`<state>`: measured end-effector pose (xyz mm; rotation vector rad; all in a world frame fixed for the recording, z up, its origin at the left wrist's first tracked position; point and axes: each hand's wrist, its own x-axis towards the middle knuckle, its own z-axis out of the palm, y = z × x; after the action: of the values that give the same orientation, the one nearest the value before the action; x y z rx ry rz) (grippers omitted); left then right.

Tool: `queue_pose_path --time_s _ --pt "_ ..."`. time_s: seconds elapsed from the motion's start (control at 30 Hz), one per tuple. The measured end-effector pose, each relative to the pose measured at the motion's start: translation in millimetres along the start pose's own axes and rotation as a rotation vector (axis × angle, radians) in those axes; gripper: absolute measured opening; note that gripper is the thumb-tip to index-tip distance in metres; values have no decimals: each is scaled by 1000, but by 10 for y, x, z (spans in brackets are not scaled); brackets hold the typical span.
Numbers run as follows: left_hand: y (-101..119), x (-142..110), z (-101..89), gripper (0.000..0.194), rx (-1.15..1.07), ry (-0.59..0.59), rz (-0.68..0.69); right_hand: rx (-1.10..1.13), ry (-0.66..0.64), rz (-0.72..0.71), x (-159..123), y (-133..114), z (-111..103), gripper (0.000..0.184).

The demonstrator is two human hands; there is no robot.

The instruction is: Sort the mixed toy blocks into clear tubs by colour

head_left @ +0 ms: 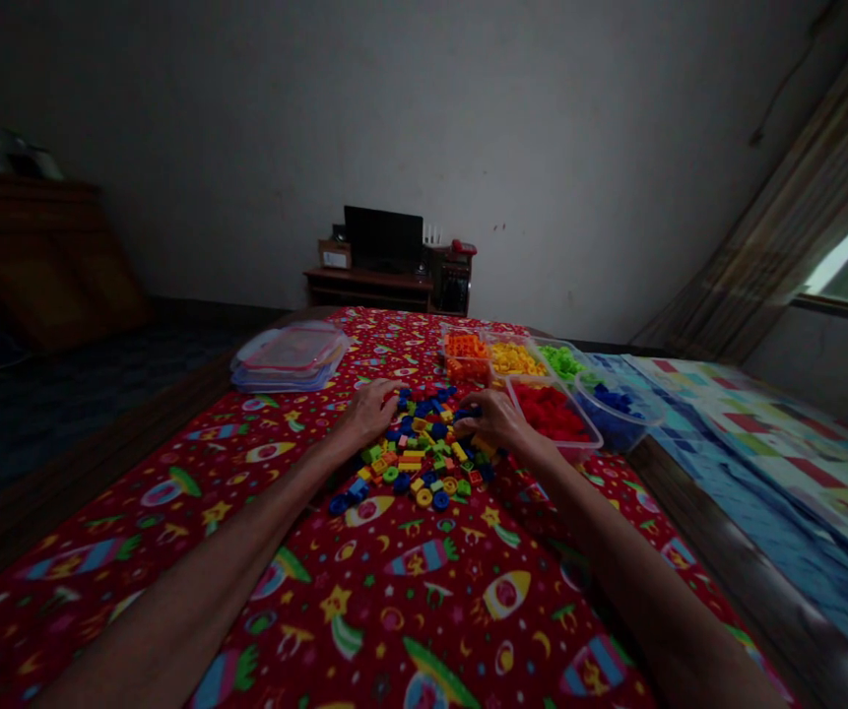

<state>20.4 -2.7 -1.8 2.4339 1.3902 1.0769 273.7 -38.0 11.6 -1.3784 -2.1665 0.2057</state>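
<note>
A loose pile of small plastic building bricks, in blue, yellow, green and orange, with some wheel-shaped pieces, lies on a red patterned cloth. My left hand rests at the pile's upper left edge, fingers bent and somewhat apart, with nothing visible in them. Over the upper right of the pile reaches my right hand. Its fingers are parted around dark blue bricks; whether they touch one is too dark to see. Close beside that hand is a clear box of red bricks.
Behind it stand containers of orange bricks, yellow bricks and green bricks. A round tub of blue bricks sits near the table's right edge. Stacked plastic lids lie left. A bed adjoins at right.
</note>
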Motion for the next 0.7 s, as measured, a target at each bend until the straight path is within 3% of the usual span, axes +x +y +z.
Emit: queue_pose_path --time_s 0.3,0.47,0.7 --pt "466 -40 55 29 -161 -196 287 116 -59 -109 -16 -258 -146 37" --pt "541 -121 146 29 -90 -241 191 134 -14 -135 -37 -320 -97 34" --pt "478 -127 183 22 -65 -182 94 68 84 -97 -21 -281 -150 30"
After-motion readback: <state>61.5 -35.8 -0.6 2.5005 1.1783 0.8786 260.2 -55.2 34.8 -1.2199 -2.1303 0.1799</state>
